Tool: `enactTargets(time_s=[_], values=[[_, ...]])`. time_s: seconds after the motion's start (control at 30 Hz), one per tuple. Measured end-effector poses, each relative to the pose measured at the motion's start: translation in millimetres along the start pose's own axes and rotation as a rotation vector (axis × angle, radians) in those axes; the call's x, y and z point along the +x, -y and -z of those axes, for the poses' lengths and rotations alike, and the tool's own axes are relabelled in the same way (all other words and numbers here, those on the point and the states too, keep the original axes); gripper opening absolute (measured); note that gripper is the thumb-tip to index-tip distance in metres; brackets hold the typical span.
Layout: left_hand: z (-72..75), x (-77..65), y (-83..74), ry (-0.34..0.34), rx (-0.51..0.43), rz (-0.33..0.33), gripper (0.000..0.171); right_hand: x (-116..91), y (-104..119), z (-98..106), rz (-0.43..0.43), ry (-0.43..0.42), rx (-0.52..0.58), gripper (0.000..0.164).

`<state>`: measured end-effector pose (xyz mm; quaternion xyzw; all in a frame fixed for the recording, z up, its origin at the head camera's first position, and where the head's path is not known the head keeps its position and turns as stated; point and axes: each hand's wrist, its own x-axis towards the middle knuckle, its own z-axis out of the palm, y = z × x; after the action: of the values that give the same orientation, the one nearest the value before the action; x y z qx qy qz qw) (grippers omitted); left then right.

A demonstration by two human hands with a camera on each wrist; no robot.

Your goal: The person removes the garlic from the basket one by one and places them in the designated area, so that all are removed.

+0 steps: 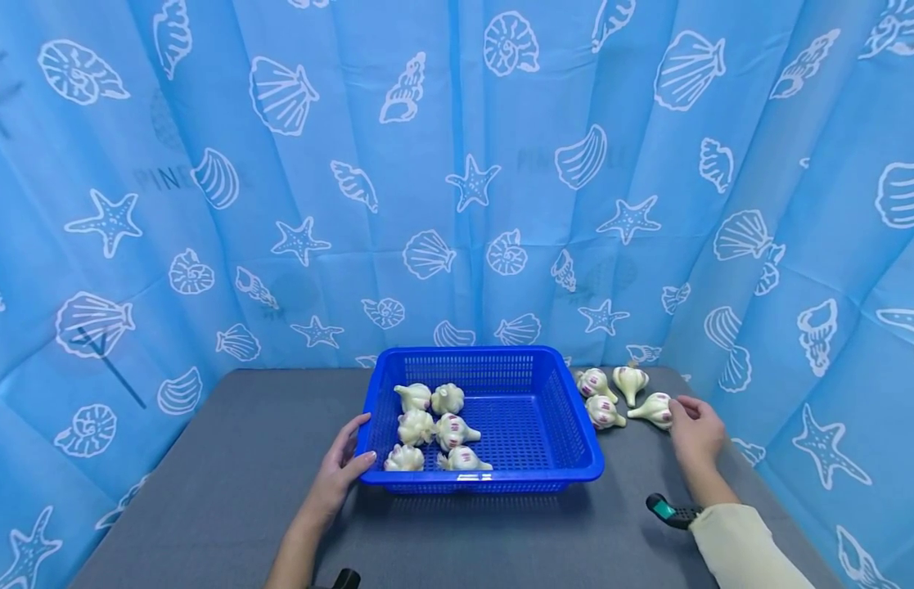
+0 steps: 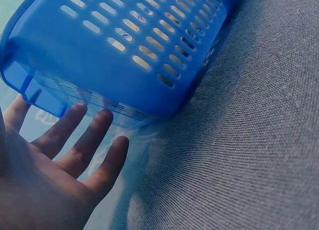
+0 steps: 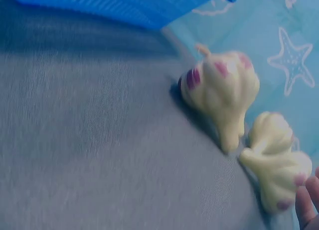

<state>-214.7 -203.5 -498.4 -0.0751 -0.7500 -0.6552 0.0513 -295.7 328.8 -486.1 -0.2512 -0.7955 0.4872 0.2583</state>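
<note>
A blue plastic basket (image 1: 493,476) stands on the grey table, with several garlic bulbs (image 1: 451,432) inside, grouped at its left. My left hand (image 1: 337,470) holds its left rim near the front corner, thumb over the edge. In the left wrist view the other fingers (image 2: 92,147) extend along the outer wall. To the right of the basket my right hand (image 1: 698,433) pinches the purple-marked end of a garlic bulb (image 1: 655,411), whose stem points left. Fingertips (image 3: 305,202) meet this bulb (image 3: 281,182) at the right wrist view's edge; most of the hand is out of that view.
Beside the basket's right wall lie 3 more garlic bulbs, one of them at the back (image 1: 630,381). A blue curtain (image 1: 457,204) with white shells and starfish hangs behind the grey table (image 1: 228,491) and along both sides.
</note>
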Motion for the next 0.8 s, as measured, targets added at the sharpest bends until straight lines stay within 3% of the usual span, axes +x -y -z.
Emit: enactTargets(time_s=[0.2,0.43,0.67,0.8], values=[[-0.1,-0.2,0.3,-0.001,-0.002,-0.007,0.058,-2.3,20.5,-6.2,0.051,-0.020,0.070,0.032],[0.0,0.4,0.4,0.001,0.003,-0.021,0.058,-6.0,45.1,-15.3,0.072,0.019,0.141,0.033],[-0.7,0.5,-0.5,-0.004,0.011,0.000,0.058,-3.3,68.6,-28.3,0.146,0.029,0.200,0.031],[-0.5,0.2,-0.2,0.005,0.000,-0.021,0.058,-4.9,84.4,-35.2,0.180,0.054,0.224,0.028]])
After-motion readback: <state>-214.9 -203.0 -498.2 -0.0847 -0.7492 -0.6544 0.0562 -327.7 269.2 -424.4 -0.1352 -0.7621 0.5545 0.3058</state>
